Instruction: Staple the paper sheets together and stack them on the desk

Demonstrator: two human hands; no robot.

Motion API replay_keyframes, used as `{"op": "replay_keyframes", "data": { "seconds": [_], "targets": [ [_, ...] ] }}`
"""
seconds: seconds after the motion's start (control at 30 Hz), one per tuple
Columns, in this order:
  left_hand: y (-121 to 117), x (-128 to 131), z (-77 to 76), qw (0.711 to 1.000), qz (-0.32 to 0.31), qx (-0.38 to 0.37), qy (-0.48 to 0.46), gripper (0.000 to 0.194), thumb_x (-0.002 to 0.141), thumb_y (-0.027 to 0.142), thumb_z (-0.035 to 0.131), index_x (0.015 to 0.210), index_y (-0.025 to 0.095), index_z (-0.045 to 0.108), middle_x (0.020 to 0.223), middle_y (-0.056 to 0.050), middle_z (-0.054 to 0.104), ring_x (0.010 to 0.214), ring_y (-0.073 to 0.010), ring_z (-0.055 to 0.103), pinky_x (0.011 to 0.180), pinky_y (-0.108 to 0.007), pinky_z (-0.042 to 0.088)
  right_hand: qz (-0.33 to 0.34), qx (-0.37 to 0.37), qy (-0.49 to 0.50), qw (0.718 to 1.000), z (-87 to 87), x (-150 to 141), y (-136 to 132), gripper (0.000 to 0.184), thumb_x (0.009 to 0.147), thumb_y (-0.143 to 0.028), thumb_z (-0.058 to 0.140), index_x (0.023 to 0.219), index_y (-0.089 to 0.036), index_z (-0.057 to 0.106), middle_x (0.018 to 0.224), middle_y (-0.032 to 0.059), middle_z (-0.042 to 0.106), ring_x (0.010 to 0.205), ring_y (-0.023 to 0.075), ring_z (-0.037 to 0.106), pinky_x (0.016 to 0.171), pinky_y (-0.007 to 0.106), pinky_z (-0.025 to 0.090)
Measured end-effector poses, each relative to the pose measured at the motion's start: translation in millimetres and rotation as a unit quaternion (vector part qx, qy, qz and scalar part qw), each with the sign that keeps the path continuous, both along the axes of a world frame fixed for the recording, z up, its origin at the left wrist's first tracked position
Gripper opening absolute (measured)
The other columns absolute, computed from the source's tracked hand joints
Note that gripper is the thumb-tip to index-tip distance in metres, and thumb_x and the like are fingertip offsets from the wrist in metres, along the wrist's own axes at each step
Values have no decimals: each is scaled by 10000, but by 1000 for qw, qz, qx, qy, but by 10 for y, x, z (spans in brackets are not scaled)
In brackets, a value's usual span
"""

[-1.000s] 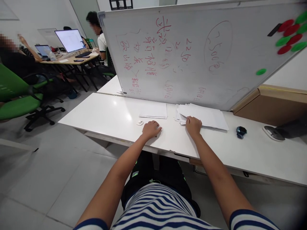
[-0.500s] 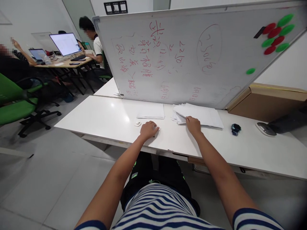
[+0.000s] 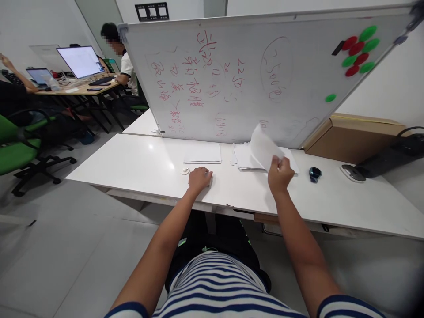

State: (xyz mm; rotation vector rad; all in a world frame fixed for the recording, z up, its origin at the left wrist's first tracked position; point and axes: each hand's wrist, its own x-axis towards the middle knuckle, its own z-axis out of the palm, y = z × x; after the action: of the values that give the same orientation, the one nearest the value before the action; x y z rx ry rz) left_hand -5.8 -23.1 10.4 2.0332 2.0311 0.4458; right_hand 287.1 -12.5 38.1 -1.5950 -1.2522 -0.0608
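Note:
Raised above the paper stack, my right hand is closed on the near right corner of a white sheet of paper, which curls upward. Beneath it the stack of white paper lies uneven on the white desk, partly covered by the lifted sheet. My left hand rests on the desk with its fingers curled; whatever it holds is mostly hidden under the palm. Just beyond that hand lies a smaller, neat pile of paper. A small white ring-shaped item sits to its left.
A whiteboard with red writing and round magnets stands along the desk's back edge. To the right are a dark watch, a cardboard box and a black device. Other people sit at a desk with a monitor at far left.
My right hand has lifted the sheet off the stack and drawn it up and to the right, bending it. My left hand stays on the desk. The view has shifted slightly.

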Motion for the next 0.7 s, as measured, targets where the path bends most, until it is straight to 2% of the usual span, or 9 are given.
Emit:
{"op": "replay_keyframes", "data": {
  "seconds": [0.07,0.13,0.2,0.3,0.4,0.5,0.57,0.63,0.7],
  "targets": [
    [-6,9,8,1000,-6,2,7,434,911,494,346,1048,211,645,1160,-80,634,1107,-249,524,963,-400,359,-9,61,145,987,76,-11,-135,465,913,-515,377,1130,-142,550,945,117,657,861,226,637,760,381,505],
    [-17,25,17,1000,-8,9,14,424,918,487,345,1037,214,648,1142,-76,646,1126,-249,514,1050,-459,271,49,98,285,952,97,-25,-263,488,888,-533,417,1207,-171,489,1003,103,635,865,209,642,722,379,529],
    [-38,45,36,999,-3,39,24,407,932,466,338,1006,220,654,1112,-71,659,1146,-253,500,1109,-527,128,113,88,388,910,70,-41,-388,495,851,-530,488,1224,-205,476,1024,88,629,852,194,648,699,372,541],
    [-107,90,118,993,-6,112,31,403,952,432,316,970,223,660,1075,-79,669,1182,-259,478,1123,-560,-37,144,58,481,863,-11,-83,-586,461,807,-501,570,1180,-235,512,992,57,643,808,163,651,714,363,544],
    [-269,200,305,987,-41,153,-22,371,955,410,333,969,225,654,1101,-78,661,1233,-258,450,1134,-545,-50,124,51,508,851,-84,-179,-815,446,810,-490,574,1174,-236,532,979,49,653,788,155,652,724,363,546],
    [-553,413,574,967,-92,140,-190,345,949,424,364,1059,222,622,1194,-67,624,1224,-232,470,1142,-485,145,64,57,415,906,-136,-359,-1101,434,854,-498,502,1186,-224,558,1038,78,659,907,210,647,750,389,545],
    [-771,580,750,920,-142,69,-359,427,940,488,364,1230,223,532,1303,-82,561,1249,-227,463,1074,-423,319,33,41,270,962,-162,-519,-1312,385,877,-461,473,1138,-221,621,1086,96,661,1048,267,606,858,443,508],
    [-962,714,870,839,-190,-39,-508,553,917,564,356,1352,228,417,1365,-101,511,1230,-239,494,986,-385,421,104,-2,108,989,-187,-688,-1511,343,885,-395,462,1142,-264,647,1180,89,640,1193,299,528,983,498,423],
    [-1097,781,893,778,-183,-110,-592,591,880,587,431,1347,224,430,1334,-102,541,1187,-246,533,957,-361,448,217,-45,-27,975,-218,-834,-1678,350,885,-326,459,1196,-319,620,1293,52,581,1296,293,435,1070,538,317]
  ]
}}
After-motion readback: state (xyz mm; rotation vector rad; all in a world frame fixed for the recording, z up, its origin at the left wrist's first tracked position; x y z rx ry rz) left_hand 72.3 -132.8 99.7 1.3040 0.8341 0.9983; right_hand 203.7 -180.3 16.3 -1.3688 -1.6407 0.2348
